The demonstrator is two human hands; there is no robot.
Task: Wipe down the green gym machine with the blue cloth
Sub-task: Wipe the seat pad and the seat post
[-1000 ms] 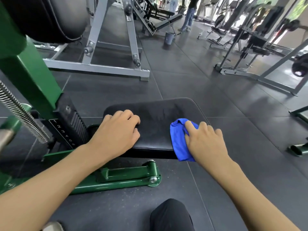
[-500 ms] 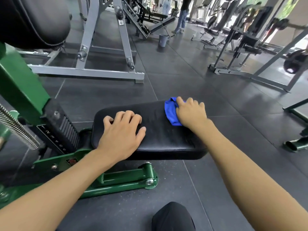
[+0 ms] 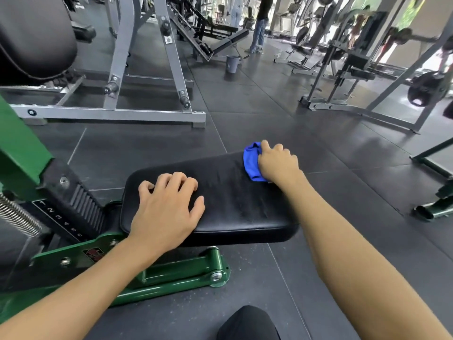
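Observation:
The green gym machine has a black padded seat low in front of me. My right hand grips the bunched blue cloth at the seat's far right corner, pressing it on the pad. My left hand rests on the seat's near left part, fingers loosely curled on the pad and holding nothing. A green upright and a coiled spring stand at the left.
A grey steel rack stands behind the seat on the dark rubber floor. A grey bucket and a standing person are farther back. More machines fill the right side, with a green tube end near the floor. My knee shows at the bottom.
My right hand has slid the blue cloth from the seat's near right edge to its far right corner. My left hand has stayed on the pad.

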